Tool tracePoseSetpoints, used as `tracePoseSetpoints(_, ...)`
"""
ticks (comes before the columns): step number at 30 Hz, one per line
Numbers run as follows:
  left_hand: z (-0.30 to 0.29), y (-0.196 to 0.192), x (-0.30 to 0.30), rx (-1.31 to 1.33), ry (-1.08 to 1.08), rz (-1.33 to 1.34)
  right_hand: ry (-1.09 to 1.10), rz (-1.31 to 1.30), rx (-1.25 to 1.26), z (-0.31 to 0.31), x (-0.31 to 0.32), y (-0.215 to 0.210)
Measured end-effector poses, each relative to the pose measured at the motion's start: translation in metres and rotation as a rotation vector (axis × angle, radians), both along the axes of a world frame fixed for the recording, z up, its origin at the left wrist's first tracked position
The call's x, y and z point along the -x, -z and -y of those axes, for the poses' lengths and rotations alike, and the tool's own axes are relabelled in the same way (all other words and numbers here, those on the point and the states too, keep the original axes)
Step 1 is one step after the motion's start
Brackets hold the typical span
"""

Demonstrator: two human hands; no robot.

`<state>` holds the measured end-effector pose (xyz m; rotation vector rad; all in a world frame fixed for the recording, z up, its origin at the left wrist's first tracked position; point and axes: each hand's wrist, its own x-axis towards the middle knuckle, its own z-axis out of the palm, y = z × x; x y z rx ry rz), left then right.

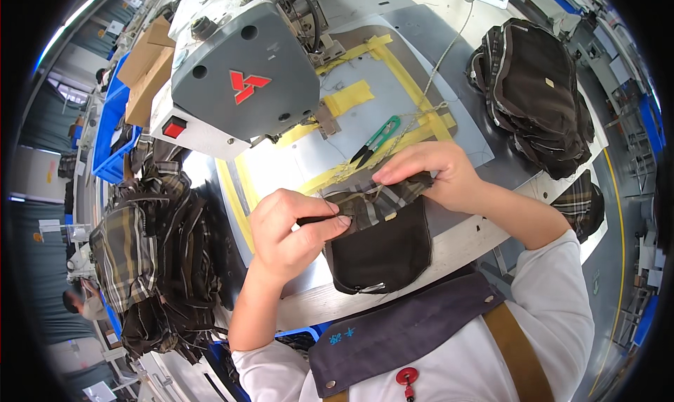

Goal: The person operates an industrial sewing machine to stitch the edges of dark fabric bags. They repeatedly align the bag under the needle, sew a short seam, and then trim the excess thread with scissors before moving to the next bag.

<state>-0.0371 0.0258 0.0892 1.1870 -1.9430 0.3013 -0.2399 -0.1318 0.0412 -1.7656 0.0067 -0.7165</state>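
A dark fabric pouch piece [382, 258] with a plaid strip along its top hangs between my two hands at the table's front edge. My left hand [289, 226] pinches the left end of the plaid strip between thumb and fingers. At the other end my right hand [446, 176] is closed round the strip, its fingers lying over the plaid. A small metal zipper pull shows at the pouch's lower edge. Just beyond the hands lie green-handled thread snips [379, 139] with dark blades, beside a loose cord [432, 86].
A sewing machine head [246, 72] stands at the upper left, over a work plate edged with yellow tape [382, 48]. Dark and plaid sewn pieces [158, 255] are heaped at the left. Stacked dark bags [533, 86] sit at the right. Behind the left heap is a blue bin [112, 156].
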Motion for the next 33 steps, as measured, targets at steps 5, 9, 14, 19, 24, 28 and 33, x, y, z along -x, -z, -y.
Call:
tracePoseSetpoints(5, -0.005, -0.003, 0.004, 0.056, -0.007, 0.048, -0.01, 0.036, -0.073, 0.002, 0.004, 0.003)
tracePoseSetpoints(9, -0.007, 0.0, 0.005, 0.109, -0.026, 0.075, -0.002, -0.099, -0.182, 0.007, 0.008, 0.007)
tracePoseSetpoints(14, -0.003, -0.001, 0.011, 0.154, 0.0, 0.147, -0.006, -0.236, -0.138, 0.003, 0.014, 0.017)
tracePoseSetpoints(19, 0.001, -0.002, 0.016, 0.195, 0.019, 0.219, -0.049, -0.227, -0.229, 0.004, 0.013, 0.025)
tracePoseSetpoints(24, 0.005, -0.003, 0.018, 0.226, 0.021, 0.254, -0.076, -0.24, -0.279, 0.005, 0.014, 0.026)
tracePoseSetpoints(28, 0.006, -0.003, 0.018, 0.22, 0.021, 0.27, -0.058, -0.203, -0.104, 0.006, 0.016, 0.015)
tracePoseSetpoints(33, 0.008, 0.003, 0.014, 0.187, 0.023, 0.269, -0.046, 0.034, 0.406, 0.004, 0.019, -0.031)
